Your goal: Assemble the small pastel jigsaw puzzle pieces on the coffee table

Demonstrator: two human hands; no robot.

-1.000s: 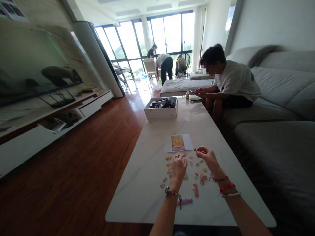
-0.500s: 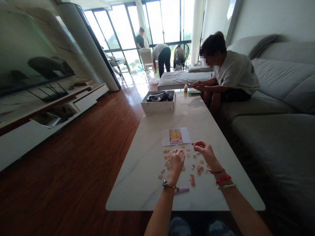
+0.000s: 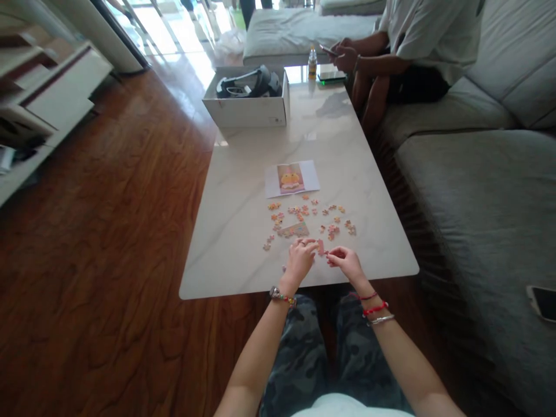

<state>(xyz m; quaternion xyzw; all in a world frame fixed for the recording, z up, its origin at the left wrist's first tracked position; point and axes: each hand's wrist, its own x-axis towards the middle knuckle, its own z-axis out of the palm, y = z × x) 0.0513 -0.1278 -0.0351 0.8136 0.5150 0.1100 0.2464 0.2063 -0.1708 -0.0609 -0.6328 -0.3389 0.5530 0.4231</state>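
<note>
My right hand (image 3: 346,263) pinches a small pink puzzle piece (image 3: 327,252) between thumb and fingertips, just right of a joined pink strip of puzzle pieces (image 3: 320,247). On that strip's left side, my left hand (image 3: 299,258) has its fingers stretched out, the tips at or very near its edge. A longer joined section (image 3: 293,230) lies just beyond my left hand. Several loose puzzle pieces (image 3: 332,231) are scattered past both hands. Behind them is a paper sheet (image 3: 309,175) with a printed yellow-and-pink picture. Something purple is mostly hidden under my left hand.
A white box (image 3: 249,113) holding a black-and-white device stands on the marble-look table (image 3: 238,231). Near the far end are a small bottle (image 3: 312,65) and a phone-like device (image 3: 332,77). A person (image 3: 428,43) sits on the grey sofa (image 3: 473,174) at right.
My view has tilted down. Both hands have come back towards the table's near edge, the right bringing its puzzle piece from near the picture sheet to beside the joined strip.
</note>
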